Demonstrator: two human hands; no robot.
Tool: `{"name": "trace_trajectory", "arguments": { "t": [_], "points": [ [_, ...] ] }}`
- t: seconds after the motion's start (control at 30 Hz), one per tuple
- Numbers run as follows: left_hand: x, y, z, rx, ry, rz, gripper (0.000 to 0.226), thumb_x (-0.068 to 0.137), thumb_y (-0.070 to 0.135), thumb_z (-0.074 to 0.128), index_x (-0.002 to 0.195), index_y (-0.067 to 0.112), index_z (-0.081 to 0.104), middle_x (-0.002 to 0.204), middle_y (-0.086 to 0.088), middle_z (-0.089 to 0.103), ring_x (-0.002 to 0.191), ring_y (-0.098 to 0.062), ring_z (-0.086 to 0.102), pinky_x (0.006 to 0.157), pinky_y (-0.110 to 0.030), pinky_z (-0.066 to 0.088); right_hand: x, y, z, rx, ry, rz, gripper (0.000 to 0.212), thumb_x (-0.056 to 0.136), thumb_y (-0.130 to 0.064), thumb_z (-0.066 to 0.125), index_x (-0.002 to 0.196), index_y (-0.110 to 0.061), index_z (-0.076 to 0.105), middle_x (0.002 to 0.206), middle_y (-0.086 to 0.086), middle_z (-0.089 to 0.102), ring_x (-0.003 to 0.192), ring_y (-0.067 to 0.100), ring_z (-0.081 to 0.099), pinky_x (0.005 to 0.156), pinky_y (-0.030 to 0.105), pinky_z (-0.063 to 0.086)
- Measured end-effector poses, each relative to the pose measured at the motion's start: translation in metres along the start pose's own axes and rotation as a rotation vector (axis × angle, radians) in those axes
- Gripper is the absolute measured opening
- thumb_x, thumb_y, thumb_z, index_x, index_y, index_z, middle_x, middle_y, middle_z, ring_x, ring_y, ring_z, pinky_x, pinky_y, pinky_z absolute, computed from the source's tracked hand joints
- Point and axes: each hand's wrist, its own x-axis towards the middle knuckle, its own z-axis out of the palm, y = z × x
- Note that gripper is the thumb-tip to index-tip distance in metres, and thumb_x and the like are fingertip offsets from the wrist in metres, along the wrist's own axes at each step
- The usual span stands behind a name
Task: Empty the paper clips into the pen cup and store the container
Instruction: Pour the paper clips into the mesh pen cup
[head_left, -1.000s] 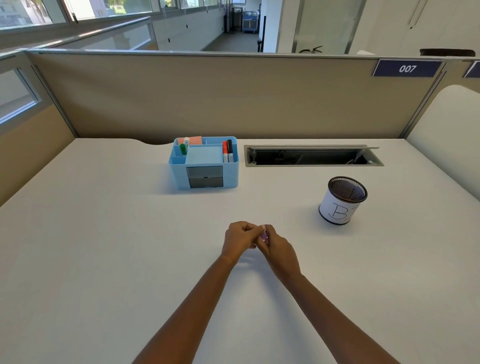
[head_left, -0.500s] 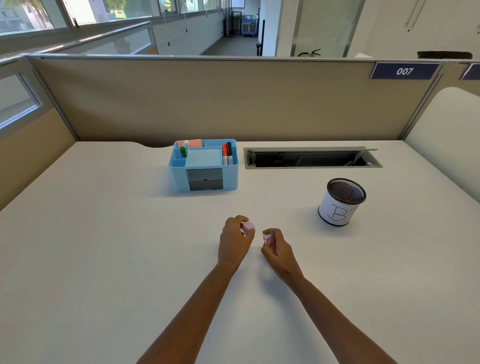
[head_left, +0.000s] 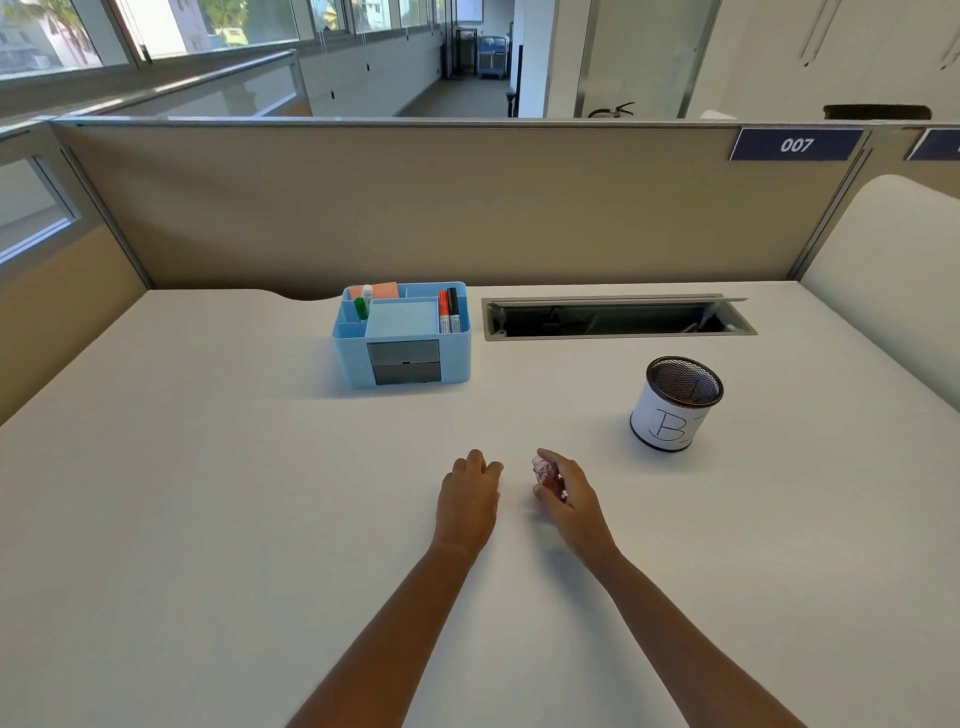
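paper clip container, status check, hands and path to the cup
Right hand holds pink container, upright. Left hand palm down on desk, contents hidden. Pen cup to the right, path clear.

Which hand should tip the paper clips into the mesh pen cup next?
The right hand. It already holds the small pink clear container and is on the same side as the black mesh pen cup. The left hand rests palm-down on the desk, farther away.

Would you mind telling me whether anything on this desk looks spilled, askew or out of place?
Nothing looks spilled or damaged. The pen cup appears to lean, though that may be lens distortion. The cable hatch at the back stands open. The right hand holds the small pink container.
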Motion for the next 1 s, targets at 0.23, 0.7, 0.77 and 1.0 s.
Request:
{"name": "trace_trajectory", "arguments": {
  "t": [0.23,0.7,0.77,1.0],
  "points": [
    [0.004,0.004,0.004,0.087,-0.036,-0.024,0.058,0.087,0.045,0.050,0.132,0.013,0.033,0.132,-0.012,0.044,0.117,-0.027,0.043,0.098,-0.036,0.037,0.010,-0.011,-0.029,0.034,0.108,-0.051,0.038,0.078,-0.003,0.065,0.107,-0.023,0.051,0.092,-0.006,0.061,0.078,0.005,0.059,0.066,0.000,0.044],
    [0.063,0.122,-0.011,-0.472,0.148,0.037,0.057,0.088,0.032,0.055,0.136,0.011,0.030,0.144,-0.010,0.039,0.129,-0.025,0.041,0.104,-0.038,0.039,0.054,-0.035,-0.153,-0.203,0.472,-0.112,0.035,0.081,-0.002,0.061,0.115,-0.004,0.056,0.118,0.020,0.060,0.109,0.031,0.054,0.086,0.029,0.044],
    [0.074,0.134,-0.012,-0.543,0.112,-0.002,0.063,0.087,0.033,0.056,0.137,0.011,0.026,0.148,-0.010,0.034,0.133,-0.026,0.037,0.106,-0.039,0.038,0.059,-0.034,-0.168,-0.241,0.479,-0.089,0.035,0.080,-0.001,0.061,0.115,-0.004,0.057,0.117,0.021,0.060,0.108,0.032,0.055,0.082,0.028,0.042],
    [0.107,0.156,0.004,-0.656,-0.104,-0.096,0.087,0.081,0.033,0.065,0.142,0.011,0.007,0.156,-0.010,0.012,0.142,-0.026,0.018,0.113,-0.043,0.027,0.074,-0.031,-0.190,-0.400,0.414,-0.035,0.037,0.080,0.000,0.062,0.116,0.000,0.054,0.119,0.022,0.061,0.109,0.035,0.057,0.088,0.033,0.045]
  ]
}}
